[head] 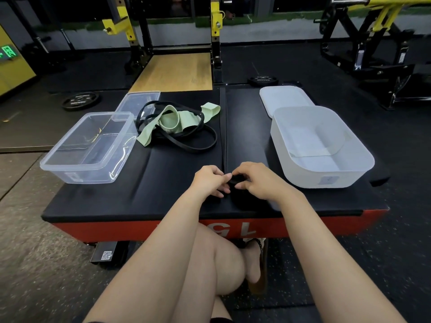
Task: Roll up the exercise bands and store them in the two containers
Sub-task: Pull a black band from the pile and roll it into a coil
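Both grips, left hand (211, 180) and right hand (255, 180), pinching what looks like a black band roll (236, 178); wind tight, edges flush, then into white container (349, 180) at two o'clock.

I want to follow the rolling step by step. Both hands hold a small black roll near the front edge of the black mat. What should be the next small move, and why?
Probably finish tightening the small black rolled band, then carry it to the white opaque plastic container. Left hand and right hand both pinch it, and that container looks empty and stands closest.
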